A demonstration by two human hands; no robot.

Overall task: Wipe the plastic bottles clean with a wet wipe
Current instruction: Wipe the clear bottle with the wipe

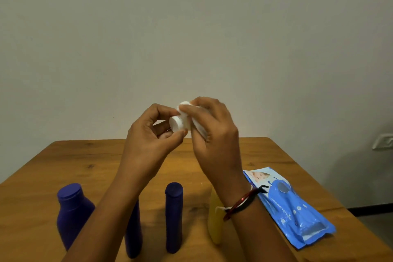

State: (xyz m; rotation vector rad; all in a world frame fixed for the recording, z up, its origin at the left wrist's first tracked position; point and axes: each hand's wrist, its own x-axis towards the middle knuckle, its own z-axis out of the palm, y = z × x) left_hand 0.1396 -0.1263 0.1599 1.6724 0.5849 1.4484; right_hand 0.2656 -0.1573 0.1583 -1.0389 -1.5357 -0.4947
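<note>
Both hands raised above the wooden table (106, 161), meeting at a small white bottle (177, 124) held in the air, its flat end facing the camera. Left hand (148, 140) pinches that end between thumb and curled fingers. Right hand (212, 132) wraps round the bottle's body, a white wet wipe (184, 110) pressed under its fingers. Contents of the bottle cannot be told.

On the table near the person: 3 purple bottles (174, 217) upright and capped, 1 yellow bottle (214, 225) partly hidden behind the right wrist. Blue wipes pack (291, 208) lies flat at right.
</note>
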